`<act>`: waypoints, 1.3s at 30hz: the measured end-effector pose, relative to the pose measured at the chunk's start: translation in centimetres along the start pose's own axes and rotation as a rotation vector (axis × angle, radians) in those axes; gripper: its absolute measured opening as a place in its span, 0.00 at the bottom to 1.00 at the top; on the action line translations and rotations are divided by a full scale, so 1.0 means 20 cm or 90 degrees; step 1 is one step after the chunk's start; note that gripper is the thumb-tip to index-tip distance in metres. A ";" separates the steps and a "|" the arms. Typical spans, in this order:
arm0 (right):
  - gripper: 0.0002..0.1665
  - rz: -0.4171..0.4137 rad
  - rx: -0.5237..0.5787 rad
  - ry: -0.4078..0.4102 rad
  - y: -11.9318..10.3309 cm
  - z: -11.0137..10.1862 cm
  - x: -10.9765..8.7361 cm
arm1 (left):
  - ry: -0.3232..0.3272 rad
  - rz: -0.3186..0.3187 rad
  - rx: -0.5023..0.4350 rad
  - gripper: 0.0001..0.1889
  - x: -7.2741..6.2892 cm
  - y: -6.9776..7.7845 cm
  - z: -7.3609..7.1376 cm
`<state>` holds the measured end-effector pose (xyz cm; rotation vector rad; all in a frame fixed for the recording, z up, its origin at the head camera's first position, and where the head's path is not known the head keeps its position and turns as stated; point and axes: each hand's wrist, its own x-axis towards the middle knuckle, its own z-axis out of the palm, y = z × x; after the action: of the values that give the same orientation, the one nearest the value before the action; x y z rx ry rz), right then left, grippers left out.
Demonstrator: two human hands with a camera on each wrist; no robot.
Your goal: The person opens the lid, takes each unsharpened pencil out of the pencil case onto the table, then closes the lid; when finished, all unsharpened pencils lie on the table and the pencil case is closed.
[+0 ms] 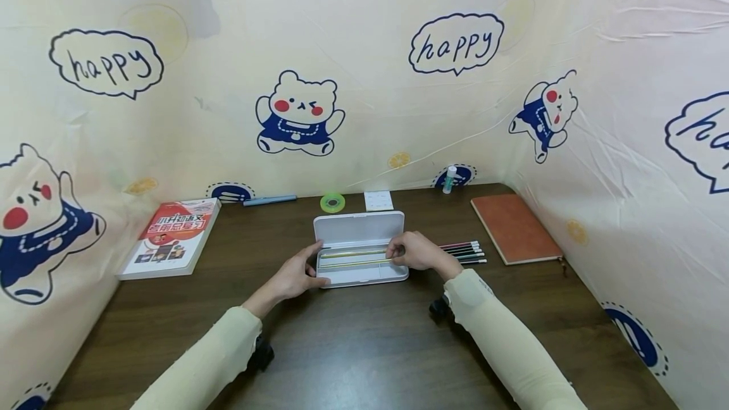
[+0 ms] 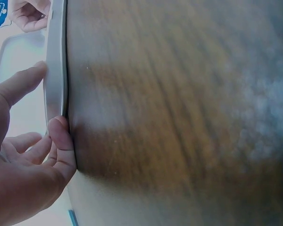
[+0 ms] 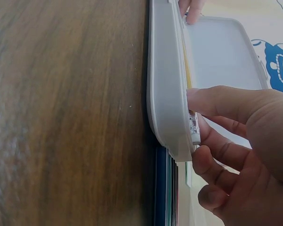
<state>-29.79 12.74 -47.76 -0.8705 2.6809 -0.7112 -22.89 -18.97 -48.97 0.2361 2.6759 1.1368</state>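
A white pencil case (image 1: 364, 283) lies open on the table, its lid (image 1: 359, 228) tilted back. My left hand (image 1: 296, 274) holds the case's left end, the fingers bent around its corner in the left wrist view. Over the case's right end, my right hand (image 1: 418, 250) pinches a yellow-striped pencil (image 1: 359, 264) near its white-tipped end (image 3: 195, 137). Behind that one, another yellowish pencil (image 1: 347, 253) lies lengthwise in the case. Several dark pencils (image 1: 469, 250) lie side by side on the table just right of the case, partly hidden by my right hand.
A book (image 1: 171, 239) lies at the left and a brown notebook (image 1: 515, 229) at the right. Along the back are a blue pen (image 1: 270, 200), a green tape roll (image 1: 333, 202), a white card (image 1: 378, 200) and a glue stick (image 1: 450, 180). Patterned cloth walls (image 1: 364, 37) enclose the table.
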 end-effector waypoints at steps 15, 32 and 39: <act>0.05 -0.036 0.050 0.023 0.04 -0.06 -0.05 | -0.003 -0.001 -0.002 0.50 -0.01 0.00 -0.01; 0.04 0.017 0.087 0.050 0.27 -0.24 -0.28 | -0.002 0.005 0.001 0.50 0.00 -0.01 -0.01; 0.04 0.042 0.102 0.057 0.37 -0.29 -0.40 | -0.005 0.010 -0.001 0.49 0.00 -0.01 -0.01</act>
<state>-29.12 24.95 -46.07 -0.7237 2.6706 -0.9549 -22.85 -19.29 -49.06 0.2600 2.6711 1.1405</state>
